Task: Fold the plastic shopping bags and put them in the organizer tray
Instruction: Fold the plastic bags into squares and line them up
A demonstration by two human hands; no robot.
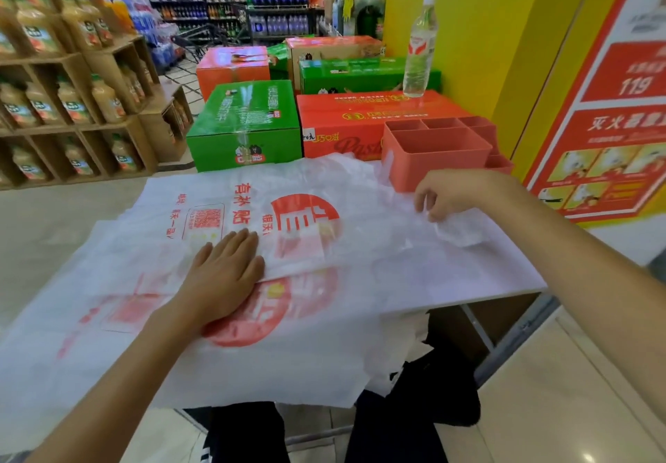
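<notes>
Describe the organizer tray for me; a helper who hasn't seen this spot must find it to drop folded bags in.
Start at the white table spread with plastic shopping bags. At its far right corner, in front of the orange carton carrying a water bottle, sits the organizer tray. It is the only open-topped thing there: coral-pink plastic, split into several compartments.

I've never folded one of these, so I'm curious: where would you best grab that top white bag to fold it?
Probably at its right end, where the right hand already pinches a crumpled edge. The bag lies flat across the table, so only an edge gives the fingers something to lift. Come from the right side, beside the tray, and draw it leftward over the flat left hand pressing the middle.
</notes>
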